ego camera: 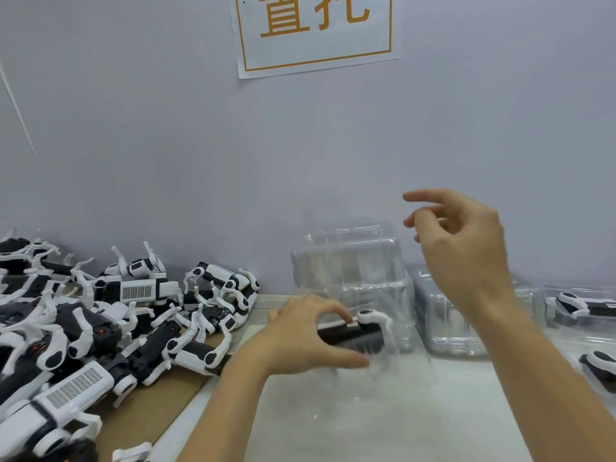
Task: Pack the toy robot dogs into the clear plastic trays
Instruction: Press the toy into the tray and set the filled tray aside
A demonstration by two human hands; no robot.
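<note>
A pale wall (166, 145) fills the upper view; a white paper sign (313, 31) with orange characters and an orange border is fixed to it at top centre.

The white worktop (383, 421) runs along the foot of the wall. On its left side lies a brown cardboard sheet (166, 405), carrying a large heap of toy robot dogs (110, 321), black and white, tangled together with legs pointing in all directions.

At centre, against the wall, stands a stack of clear plastic trays (350, 261). A second, lower stack of trays (450, 325) sits just to its right. At the right edge, packed trays (580, 308) each show a toy dog inside.

The left hand (306, 335) is low over the worktop, in front of the central stack. Its grip is clamped on one toy robot dog (356, 331), thumb below and fingers above the black body; the dog's white leg projects to the right. The dog appears to sit at or in a clear tray; motion blur prevents confirmation.

The right hand (463, 241) is raised above the trays, grip apart, fingers loosely curled, holding nothing.
</note>
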